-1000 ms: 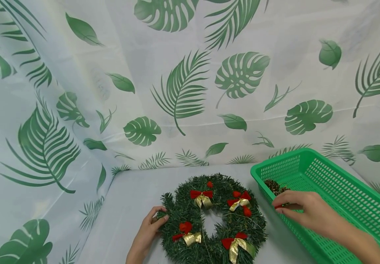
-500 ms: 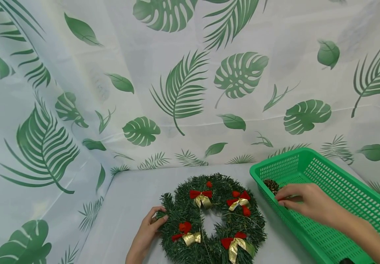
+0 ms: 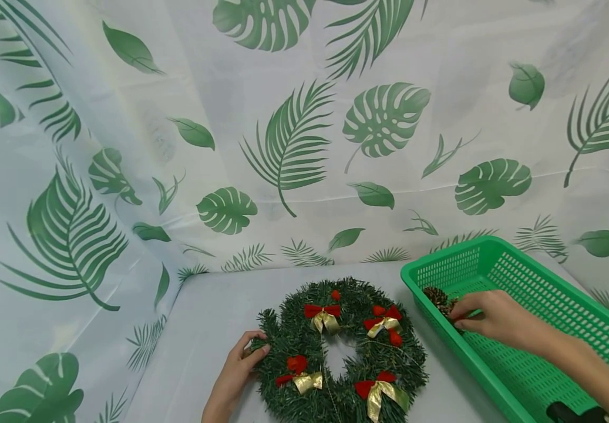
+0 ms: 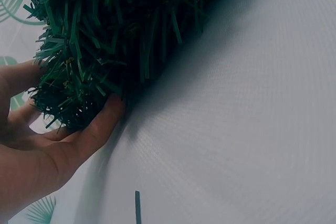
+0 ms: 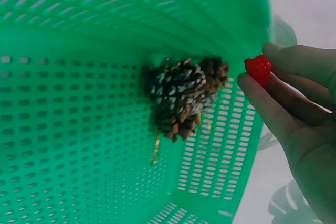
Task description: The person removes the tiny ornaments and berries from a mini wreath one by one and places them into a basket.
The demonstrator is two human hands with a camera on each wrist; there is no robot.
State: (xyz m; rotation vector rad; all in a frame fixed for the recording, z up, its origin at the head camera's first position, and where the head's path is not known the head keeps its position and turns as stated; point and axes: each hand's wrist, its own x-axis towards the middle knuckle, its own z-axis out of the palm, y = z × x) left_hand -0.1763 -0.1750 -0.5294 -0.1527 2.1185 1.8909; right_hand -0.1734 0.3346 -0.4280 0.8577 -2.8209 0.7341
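Observation:
A green tinsel wreath (image 3: 346, 294) with red and gold bows lies on the white table. My left hand (image 3: 238, 370) grips its left edge; in the left wrist view the thumb and fingers (image 4: 107, 116) curl round a tuft of the greenery. Over the left side of a green basket (image 3: 494, 382), my right hand (image 3: 494, 317) pinches a small bumpy red berry (image 5: 258, 69) between thumb and fingertips. The head view hides that berry behind the fingers. Several brown pine cones (image 5: 181, 93) with pale tips sit in the basket just beyond the fingertips, gold cord among them.
The long basket stands right of the wreath, its rim raised along the near side. White cloth printed with green leaves (image 3: 293, 141) hangs behind and at the left. A black band (image 3: 574, 411) shows at the right wrist.
My right hand has shifted slightly right and up over the basket, and the red berry no longer shows in the head view. My left hand and the wreath stay in place.

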